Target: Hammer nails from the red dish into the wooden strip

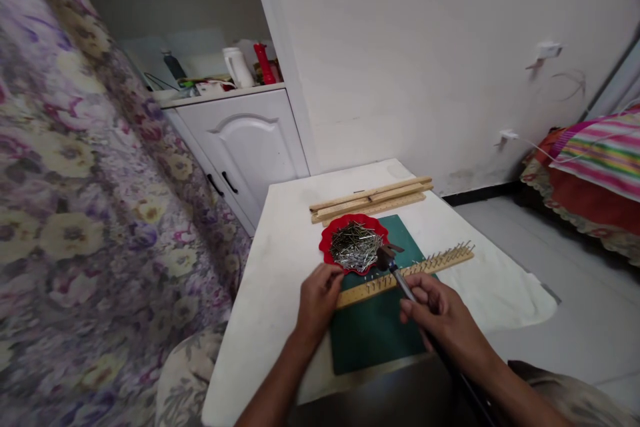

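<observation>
My right hand (435,310) is wrapped round the handle of a hammer (404,285). The hammer's head is over the right rim of a red scalloped bowl (326,237) full of loose nails (356,245). A narrow wooden strip (353,295) lies across a green mat (373,333), with many nails standing in it from its middle to its right end. At the strip's left end, beside the bowl, is my left hand (316,300). Its fingers are curled and pressed together; what they hold, if anything, is hidden.
Several more wooden strips (373,200) lie stacked behind the bowl on the white-covered table (280,267). A floral curtain (100,213) hangs close on the left. Behind stand a white cabinet (250,147) and a wall; a bed (595,167) is at the right.
</observation>
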Motion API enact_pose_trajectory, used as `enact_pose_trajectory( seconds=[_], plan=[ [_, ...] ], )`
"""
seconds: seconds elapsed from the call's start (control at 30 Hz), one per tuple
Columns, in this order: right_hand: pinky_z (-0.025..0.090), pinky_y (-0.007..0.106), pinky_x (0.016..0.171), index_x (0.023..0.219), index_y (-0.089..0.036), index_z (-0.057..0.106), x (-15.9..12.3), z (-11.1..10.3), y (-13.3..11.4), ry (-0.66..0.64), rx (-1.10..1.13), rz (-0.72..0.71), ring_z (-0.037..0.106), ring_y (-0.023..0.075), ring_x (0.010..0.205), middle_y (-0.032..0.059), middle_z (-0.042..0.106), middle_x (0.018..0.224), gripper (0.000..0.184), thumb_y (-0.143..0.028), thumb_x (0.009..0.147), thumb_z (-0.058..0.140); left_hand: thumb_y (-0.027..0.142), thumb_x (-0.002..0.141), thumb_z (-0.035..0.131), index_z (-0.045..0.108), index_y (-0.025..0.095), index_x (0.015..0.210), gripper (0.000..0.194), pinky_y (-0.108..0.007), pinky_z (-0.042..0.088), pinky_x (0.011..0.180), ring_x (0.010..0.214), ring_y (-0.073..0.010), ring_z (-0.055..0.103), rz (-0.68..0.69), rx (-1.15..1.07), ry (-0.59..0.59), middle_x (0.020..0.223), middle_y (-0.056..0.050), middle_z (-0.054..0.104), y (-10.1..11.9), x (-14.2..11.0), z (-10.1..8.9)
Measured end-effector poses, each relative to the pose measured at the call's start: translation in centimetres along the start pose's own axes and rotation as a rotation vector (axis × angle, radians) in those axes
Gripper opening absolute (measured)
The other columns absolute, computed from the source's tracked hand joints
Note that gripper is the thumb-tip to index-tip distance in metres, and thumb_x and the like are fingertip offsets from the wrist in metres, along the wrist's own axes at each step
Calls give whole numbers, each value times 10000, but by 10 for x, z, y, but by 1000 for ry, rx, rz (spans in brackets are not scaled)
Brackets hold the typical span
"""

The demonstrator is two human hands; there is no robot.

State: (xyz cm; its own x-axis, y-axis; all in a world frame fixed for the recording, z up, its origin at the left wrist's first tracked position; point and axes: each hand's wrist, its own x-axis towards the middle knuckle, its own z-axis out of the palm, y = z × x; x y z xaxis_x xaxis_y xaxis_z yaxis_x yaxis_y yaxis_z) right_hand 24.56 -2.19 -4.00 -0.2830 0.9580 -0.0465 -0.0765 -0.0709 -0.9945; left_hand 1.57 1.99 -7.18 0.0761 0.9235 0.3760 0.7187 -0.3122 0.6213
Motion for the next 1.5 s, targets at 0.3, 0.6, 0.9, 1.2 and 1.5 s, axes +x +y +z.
enact_pose_trajectory(
  seconds=[0.3, 0.6, 0.9, 1.2, 1.5],
  plan=[
    [320, 136, 305, 888, -198, 504, 5, 2, 5, -13, -27, 3, 364, 25, 329, -61, 565, 622, 136, -304, 819, 553, 143, 729, 509, 658, 178, 732, 152, -231, 387, 637, 743, -166, 584, 111, 573, -507, 811, -42, 651, -14, 83, -9],
    [327, 144, 302, 886, -200, 499, 7, 3, 3, -12, -22, 33, 361, 36, 337, -62, 561, 617, 161, -312, 789, 563, 113, 606, 541, 628, 142, 562, 102, -250, 330, 551, 589, -164, 533, 185, 648, -736, 615, -55, 623, -19, 116, 4],
    [331, 145, 304, 885, -196, 500, 7, 3, 4, -17, -21, 32, 362, 38, 336, -69, 560, 603, 161, -314, 794, 559, 184, 719, 526, 616, 190, 678, 99, -217, 345, 592, 678, -128, 515, 416, 501, -850, 798, -3, 621, -13, 116, -24],
    [323, 144, 286, 848, -199, 486, 13, 7, 6, -2, -18, 13, 359, 36, 310, -79, 561, 586, 151, -304, 779, 570, 154, 790, 440, 582, 210, 728, 166, -221, 367, 640, 694, -137, 515, 444, 397, -714, 774, -6, 596, -1, 94, -31],
    [327, 149, 288, 830, -189, 485, 22, 8, 10, 38, -9, -23, 369, 39, 316, -73, 574, 591, 144, -291, 771, 569, 147, 804, 482, 578, 199, 767, 115, -208, 378, 627, 714, -123, 530, 414, 348, -562, 814, -7, 567, 6, 82, -23]
  ],
)
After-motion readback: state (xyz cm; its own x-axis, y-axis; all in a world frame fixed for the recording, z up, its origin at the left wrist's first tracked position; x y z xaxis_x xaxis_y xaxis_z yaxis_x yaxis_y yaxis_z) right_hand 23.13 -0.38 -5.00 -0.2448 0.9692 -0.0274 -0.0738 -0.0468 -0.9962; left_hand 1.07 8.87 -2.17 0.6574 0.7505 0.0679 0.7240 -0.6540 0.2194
